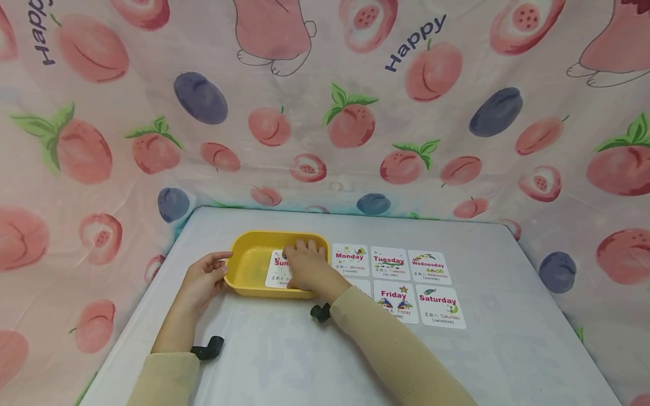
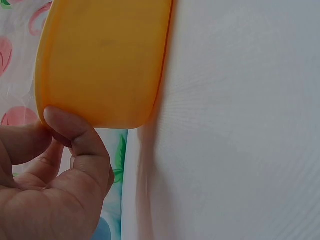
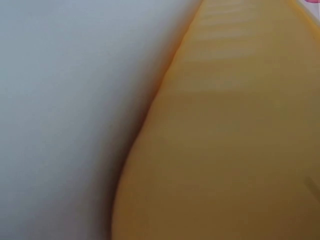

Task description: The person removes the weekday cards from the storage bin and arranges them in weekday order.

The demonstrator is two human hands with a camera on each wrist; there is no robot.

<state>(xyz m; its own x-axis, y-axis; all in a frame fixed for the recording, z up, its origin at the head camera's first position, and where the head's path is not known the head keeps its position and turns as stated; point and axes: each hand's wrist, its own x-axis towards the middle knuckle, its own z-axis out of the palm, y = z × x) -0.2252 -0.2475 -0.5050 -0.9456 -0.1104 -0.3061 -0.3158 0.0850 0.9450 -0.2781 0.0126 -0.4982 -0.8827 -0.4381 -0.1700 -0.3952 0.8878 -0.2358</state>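
Note:
A yellow plastic tray [image 1: 249,270] stands on the white table. Its left end is pinched at the rim between the thumb and fingers of my left hand [image 1: 200,282]; the left wrist view shows the thumb [image 2: 70,125] lying over the tray's edge [image 2: 107,120]. Over the right part of the tray, my right hand [image 1: 312,268] holds a white "Sunday" card [image 1: 276,273], fingers at its far side and thumb at its near side. The hand covers the card's right part. Only the yellow tray [image 3: 215,150] and tabletop fill the right wrist view.
Right of the tray lie cards in two rows: Monday [image 1: 350,262], Tuesday [image 1: 390,264] and Wednesday [image 1: 429,268] behind, Friday [image 1: 396,303] and Saturday [image 1: 440,307] in front. A card [image 1: 361,285] beside Friday is mostly under my right forearm. A fruit-print cloth [image 1: 304,113] hangs behind the table.

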